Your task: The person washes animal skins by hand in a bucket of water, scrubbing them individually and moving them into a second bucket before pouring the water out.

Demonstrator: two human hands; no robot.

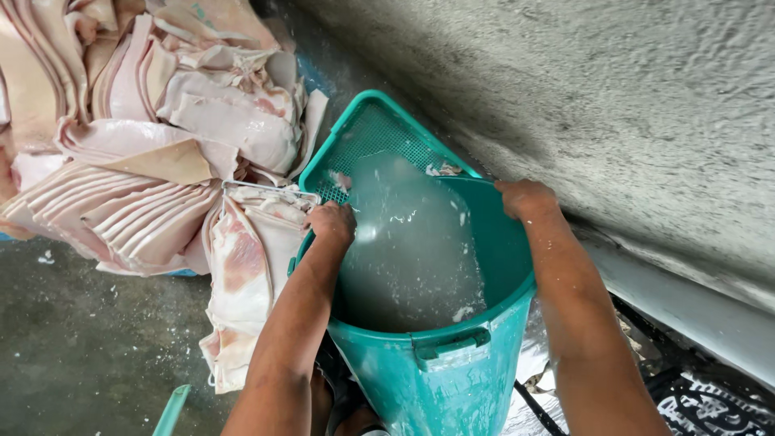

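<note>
While the teal plastic bucket (436,363) stands upright beside the grey wall (613,105), a teal mesh basket (367,133) tilts over its cloudy water, apparently to drain. Left hand (331,224) and right hand (525,198) are closed on opposite basket rims. Pale meat slabs (145,145) lie stacked just beside.
</note>
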